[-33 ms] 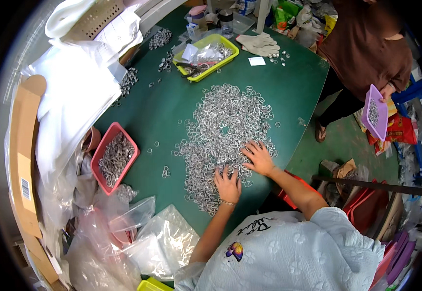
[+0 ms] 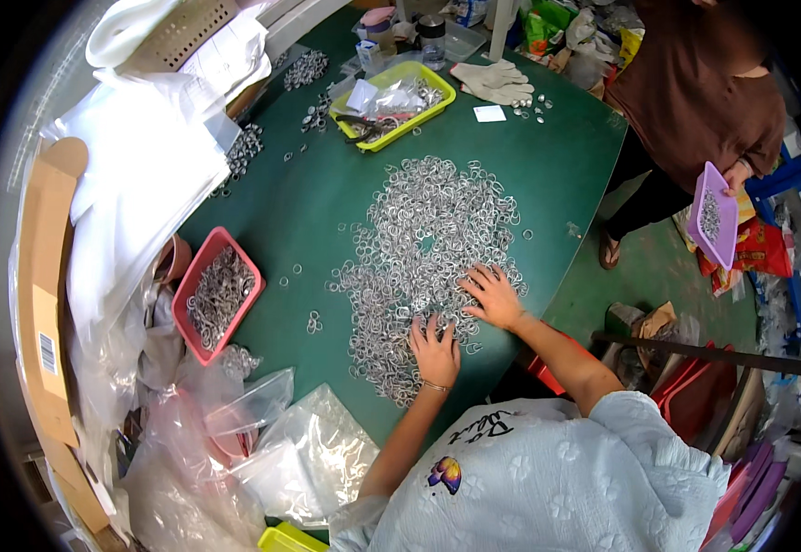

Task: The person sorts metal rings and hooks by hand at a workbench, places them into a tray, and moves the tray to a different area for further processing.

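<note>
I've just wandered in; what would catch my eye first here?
Probably the wide spread of small silvery rings in the middle of the green table, with the person's left hand and right hand resting on its near part. Next might come the bright containers: a pinkish-red basket at the left and a yellow-green tray farther back.

Green table [image 2: 299,221]: spread metal rings [image 2: 437,212], pink tray [image 2: 204,352], yellow tray [image 2: 416,124], pale gloves [image 2: 495,83], white card [image 2: 489,113].
</note>
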Tool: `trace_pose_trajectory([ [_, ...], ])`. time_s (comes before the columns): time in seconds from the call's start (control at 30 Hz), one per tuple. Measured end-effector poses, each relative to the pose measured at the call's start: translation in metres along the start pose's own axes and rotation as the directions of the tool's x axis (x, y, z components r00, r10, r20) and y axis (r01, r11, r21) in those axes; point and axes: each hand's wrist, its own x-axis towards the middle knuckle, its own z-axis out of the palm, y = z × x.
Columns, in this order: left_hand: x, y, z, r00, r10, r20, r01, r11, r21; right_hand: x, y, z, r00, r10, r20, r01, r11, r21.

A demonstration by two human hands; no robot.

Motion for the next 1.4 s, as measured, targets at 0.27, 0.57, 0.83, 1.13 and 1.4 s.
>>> trace_pose_trajectory([
  [0.27,-0.041,0.012,0.011,0.997,-0.038,0.069,0.034,0.997,0.066,-0.001,0.036,0.006,0.995,0.008,-0.097,-0.015,0.997,-0.069],
  [0.57,-0.020,-0.011,-0.003,0.937,-0.336,-0.099,0.348,0.927,0.140,0.057,0.040,-0.006,0.939,0.321,-0.123,-0.314,0.946,0.074],
  [0.83,0.003,-0.042,0.006,0.846,-0.472,-0.249,0.511,0.851,0.122,0.040,-0.042,0.011,0.985,0.153,-0.077,-0.151,0.988,0.030],
  [1.13,0.024,-0.103,-0.028,0.781,-0.463,-0.419,0.371,0.884,-0.286,0.004,-0.066,-0.012,0.998,-0.051,0.045,0.033,0.946,0.323],
  [1.4,0.048,-0.322,-0.117,0.162,-0.939,0.304,-0.311,-0.341,-0.887,-0.054,-0.056,-0.029,0.992,0.122,-0.036,-0.095,0.900,0.425],
])
